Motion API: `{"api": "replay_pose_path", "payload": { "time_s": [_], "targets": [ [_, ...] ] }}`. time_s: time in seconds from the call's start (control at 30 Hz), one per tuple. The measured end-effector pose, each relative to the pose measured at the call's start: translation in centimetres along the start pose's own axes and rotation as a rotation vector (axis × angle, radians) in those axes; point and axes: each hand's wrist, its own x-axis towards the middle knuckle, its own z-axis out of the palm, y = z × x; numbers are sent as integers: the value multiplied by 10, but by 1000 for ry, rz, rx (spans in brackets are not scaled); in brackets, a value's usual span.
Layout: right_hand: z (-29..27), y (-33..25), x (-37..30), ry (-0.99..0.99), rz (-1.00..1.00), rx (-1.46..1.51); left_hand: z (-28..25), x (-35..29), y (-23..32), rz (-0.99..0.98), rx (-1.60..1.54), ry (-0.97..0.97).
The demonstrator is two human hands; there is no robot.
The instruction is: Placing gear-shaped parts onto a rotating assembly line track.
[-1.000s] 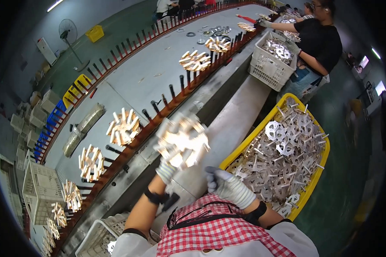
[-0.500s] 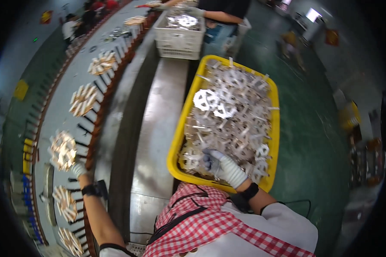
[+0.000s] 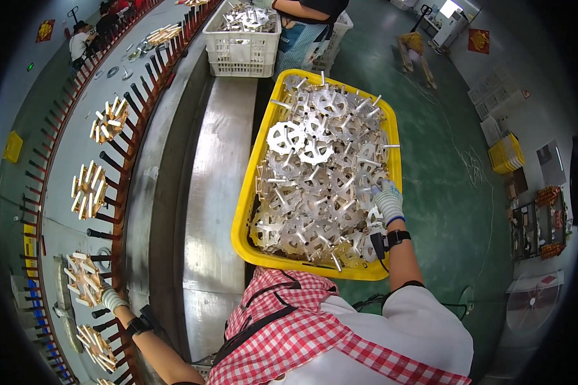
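My left hand [image 3: 112, 299], in a striped knit glove, has its fingers closed at the edge of a coppery disc with pale rods [image 3: 82, 277] on the conveyor; its fingertips are partly hidden. Inside the yellow bin [image 3: 243, 226], my right hand [image 3: 390, 202], gloved too, lies at the right side with its fingers curled onto a silver cut-out plate [image 3: 374, 186]. Toothed silver plates with short posts [image 3: 315, 186] fill this bin in a loose heap.
More rod-bearing discs [image 3: 88, 190] lie along the curved conveyor [image 3: 61, 218], which is edged with black pegs. A steel ledge [image 3: 215, 186] separates it from the bin. Beyond stands a white crate [image 3: 241, 54] of metal parts, with a co-worker's arm [image 3: 302, 9] over it.
My right hand has moved from the bin's near end to its right side. The view has shifted; my left hand stays by a disc on the conveyor, lower in the picture now.
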Motion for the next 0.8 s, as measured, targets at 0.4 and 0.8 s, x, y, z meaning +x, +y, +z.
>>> {"api": "replay_pose_path", "payload": {
  "time_s": [0.4, 0.8],
  "targets": [
    [-84, -163, -47, -707, -63, 1768, -65, -228, 168, 284, -755, -657],
    [-88, -281, -157, -143, -1395, 532, 2, -281, 184, 1160, -385, -640]
  ]
}}
